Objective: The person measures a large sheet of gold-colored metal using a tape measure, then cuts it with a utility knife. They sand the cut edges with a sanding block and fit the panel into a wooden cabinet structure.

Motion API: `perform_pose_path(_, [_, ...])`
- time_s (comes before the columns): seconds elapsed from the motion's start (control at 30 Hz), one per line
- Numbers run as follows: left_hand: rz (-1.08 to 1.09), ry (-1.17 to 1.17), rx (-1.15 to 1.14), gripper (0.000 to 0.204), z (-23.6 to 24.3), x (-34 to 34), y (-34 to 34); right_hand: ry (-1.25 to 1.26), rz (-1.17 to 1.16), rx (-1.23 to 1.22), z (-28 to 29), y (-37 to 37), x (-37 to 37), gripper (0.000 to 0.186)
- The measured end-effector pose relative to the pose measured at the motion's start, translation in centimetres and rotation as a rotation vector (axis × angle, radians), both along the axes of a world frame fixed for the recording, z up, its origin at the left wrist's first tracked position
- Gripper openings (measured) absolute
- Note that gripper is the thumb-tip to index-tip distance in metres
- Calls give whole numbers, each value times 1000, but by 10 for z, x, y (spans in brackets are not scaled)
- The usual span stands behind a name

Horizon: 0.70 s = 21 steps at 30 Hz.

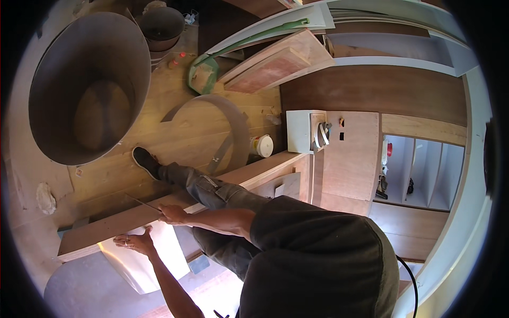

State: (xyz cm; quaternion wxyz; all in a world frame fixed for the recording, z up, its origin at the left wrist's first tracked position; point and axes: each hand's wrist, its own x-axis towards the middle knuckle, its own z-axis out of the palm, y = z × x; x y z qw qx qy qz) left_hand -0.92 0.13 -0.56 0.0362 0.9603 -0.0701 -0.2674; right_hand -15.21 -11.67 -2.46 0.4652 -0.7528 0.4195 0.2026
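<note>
The plank (159,214) is bare wood, matt, with a pale raw edge. The sheet (143,259) below it is smooth and glossy, white where the light strikes it. The right hand (172,213) holds a thin blade (142,202) that looks like dull metal. The floor (185,132) is pale wooden boards, matt and lightly dusty. The drum (90,85) has a smooth, matt grey-brown wall, like bent laminate. The arc (233,122) is of the same grey sheet. The panel (350,159) is raw plywood, matt. The trousers (212,193) are grey woven cloth, the shoe (146,161) matt black. The tub (262,145) is white plastic.
</note>
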Motion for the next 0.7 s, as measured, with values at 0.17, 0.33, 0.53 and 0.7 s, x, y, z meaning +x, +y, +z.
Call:
perform_pose_path(0.17, [-22, -23, -41, 148, -5, 0, 6, 44, 42, 44, -7, -3, 4, 44])
perform_pose_path(0.33, [-8, 2, -18, 148, 4, 4, 1, 30, -12, 60, -10, 0, 2, 40])
perform_pose_path(0.53, [-3, 2, -60, 151, 0, 2, 3, 1, -32, 115, -6, -8, 4, 40])
perform_pose_path(0.7, [-10, 18, 3, 154, 3, 5, 1, 58, -13, 192, 1, -13, 11, 40])
